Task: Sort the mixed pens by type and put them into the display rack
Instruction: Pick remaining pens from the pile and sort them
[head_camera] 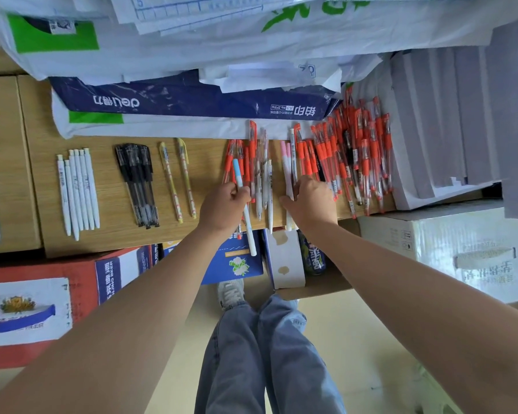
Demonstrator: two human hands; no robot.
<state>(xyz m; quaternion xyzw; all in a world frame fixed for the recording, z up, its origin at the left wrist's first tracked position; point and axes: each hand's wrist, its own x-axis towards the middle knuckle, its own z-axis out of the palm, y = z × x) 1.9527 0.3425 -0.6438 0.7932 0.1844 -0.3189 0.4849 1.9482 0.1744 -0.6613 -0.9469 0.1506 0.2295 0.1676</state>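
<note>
The left hand (pixel 225 206) is hovering over the front edge of the wooden bench (pixel 108 189), its fingers curling tight around a white pen with a pale blue cap (pixel 238 174); the capped end is sticking up past the knuckles and the other end is hanging out beyond the bench edge. Just behind that hand a small group of red pens (pixel 247 156) is lying on the bench, with a few clear and white pens (pixel 265 180) beside them, between the two hands. The right hand (pixel 313 201) is pressing down on a pair of pink-capped white pens (pixel 286 158), thumb reaching out to the left and fingers bending over the barrels; whether they are actually gripping a pen or only resting on it, I cannot tell. To the right of that hand a big loose heap of red pens (pixel 356 162) is spreading back towards a grey paper stack (pixel 437 121). Further left on the bench, well apart from the hands, sorted rows are lying side by side: two yellow pens (pixel 177 180), a bundle of black pens (pixel 138 186) and a row of white pens (pixel 78 189). A dark blue paper pack (pixel 177 100) is sitting behind them, under more wrapped paper.
</note>
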